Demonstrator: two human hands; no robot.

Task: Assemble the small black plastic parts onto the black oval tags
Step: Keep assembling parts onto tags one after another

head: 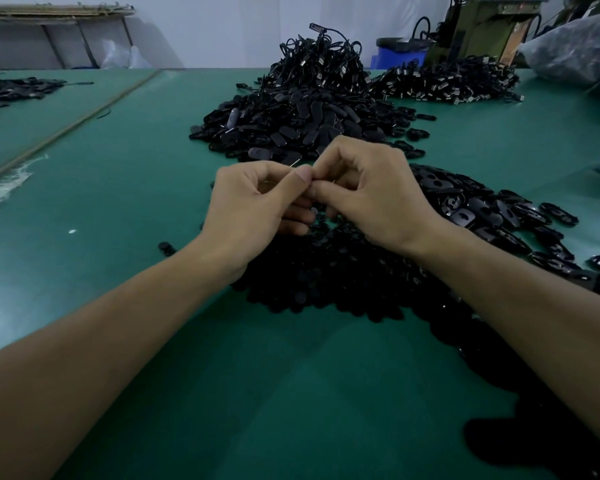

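Head view: L hand [257, 199] and R hand [371, 192] meet at centre, raised over the green table mat [118, 209]. Both are curled tight, thumb against forefinger, tips touching each other. They pinch a small held piece [294, 163] btwn them. Nearly all of it is hidden by the fingertips; only a thin pale sliver shows, slanting up and away to the L from the L forefinger. Can't tell if it's a tag, a part or both.

Key relation: the heap of small black plastic parts [326, 271] lies right under both hands and spreads toward the person, so a drop straight down reaches it w/ either hand. The mound of closed black oval tags [291, 129] sits just beyond the hands, away from the body. The spread of open-faced glossy black oval tags [482, 209] lies to the R, touching the parts heap, and is much nearer the R hand than the L.

Further back is a tangle of black corded pieces [323, 60], well apart from the hands.

Judgement: a fit or press at the fingertips is prob in hand. The next pick of an open tag would suit the R hand and a small part either hand. The held piece's axis runs approx L-R, across the body.
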